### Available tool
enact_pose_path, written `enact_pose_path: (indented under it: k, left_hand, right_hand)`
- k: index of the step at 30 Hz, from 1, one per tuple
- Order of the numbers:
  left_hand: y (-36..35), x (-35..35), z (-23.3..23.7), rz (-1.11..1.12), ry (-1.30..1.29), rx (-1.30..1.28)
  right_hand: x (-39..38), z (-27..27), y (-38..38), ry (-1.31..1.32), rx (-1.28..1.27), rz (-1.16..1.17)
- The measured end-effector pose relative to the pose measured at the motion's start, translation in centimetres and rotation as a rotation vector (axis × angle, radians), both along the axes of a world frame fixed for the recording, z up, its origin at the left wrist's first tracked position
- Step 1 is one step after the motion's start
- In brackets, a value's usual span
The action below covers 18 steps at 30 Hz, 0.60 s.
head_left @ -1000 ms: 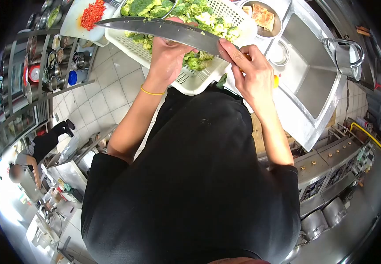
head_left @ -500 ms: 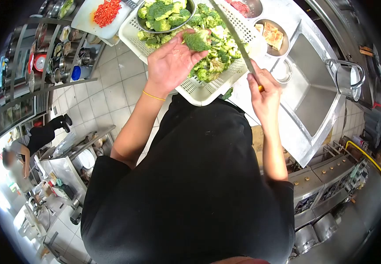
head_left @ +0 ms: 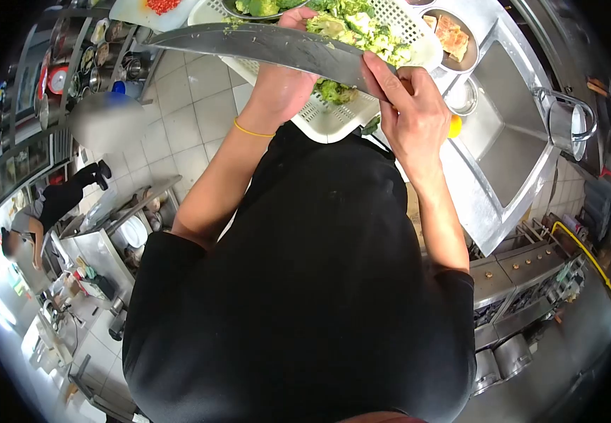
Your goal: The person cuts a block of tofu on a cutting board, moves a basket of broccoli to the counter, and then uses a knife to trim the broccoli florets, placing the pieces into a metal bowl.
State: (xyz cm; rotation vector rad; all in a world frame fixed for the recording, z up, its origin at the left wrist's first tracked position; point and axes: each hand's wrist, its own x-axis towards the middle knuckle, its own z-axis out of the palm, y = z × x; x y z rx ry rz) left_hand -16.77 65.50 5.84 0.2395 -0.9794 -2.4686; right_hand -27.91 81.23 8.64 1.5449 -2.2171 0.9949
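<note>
One steel counter [head_left: 469, 185] with one sink basin [head_left: 524, 144] runs along the right, its far end cut off by the dark rim of the picture. One white perforated basket [head_left: 323, 118] of broccoli [head_left: 362, 32] sits at the counter's left end. Its near corner sticks out past the counter's edge over the tiled floor, close to the person's chest, and its far side is cropped at the top. One long knife [head_left: 263, 44] lies flat across the basket, its tip reaching out left beyond the basket's edge above open floor. The right hand [head_left: 411, 120] is closed around the handle where it meets the blade, one finger laid along the steel, and a yellow handle end [head_left: 455, 127] peeks out beside it. The left hand [head_left: 282, 88], with one yellow band [head_left: 252, 130] at the wrist, reaches into the basket behind the blade. Its fingers are mostly hidden, so its grip cannot be told. One metal bowl [head_left: 229, 8] of broccoli and one cutting board [head_left: 133, 8] are both cropped at the top. One dish of browned slices [head_left: 453, 35], one steel jug [head_left: 566, 120] and one small round dish [head_left: 463, 99] stand around the basin, with a strip of bare steel between the right hand and the basin's edge.
</note>
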Motion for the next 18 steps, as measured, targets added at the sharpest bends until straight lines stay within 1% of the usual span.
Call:
enact_pose_path:
  k: [1,3,7,9,10,12,16,18]
  left_hand:
    - [0.3,-0.2,-0.4,0.006,0.001,0.033]
    - [0.6,-0.3,1.3,0.014,0.002,0.104]
    - [0.0,-0.5,1.0,0.016,0.012,0.097]
    - [-0.4,-0.8,0.4,0.071,-0.040,0.019]
    - [-0.3,-0.8,0.4,0.073,-0.034,0.019]
    - [0.0,-0.9,1.3,0.223,-0.121,0.154]
    - [-1.1,-0.4,0.8,0.226,-0.132,0.110]
    - [-2.3,0.2,0.6,0.125,-0.103,0.081]
  right_hand:
    - [0.2,0.2,0.0,0.002,0.000,0.002]
    - [0.3,0.7,-0.1,-0.026,0.115,-0.067]
    - [0.0,0.5,-0.4,-0.037,0.154,-0.077]
    - [-0.1,-0.3,-0.8,-0.023,0.083,-0.044]
    - [0.0,-0.3,-1.0,-0.017,0.083,-0.043]
    - [0.5,-0.1,-1.6,-0.049,0.125,-0.078]
    - [0.8,-0.1,-2.6,-0.067,0.122,-0.044]
    - [1.0,0.2,-3.0,-0.061,0.146,-0.031]
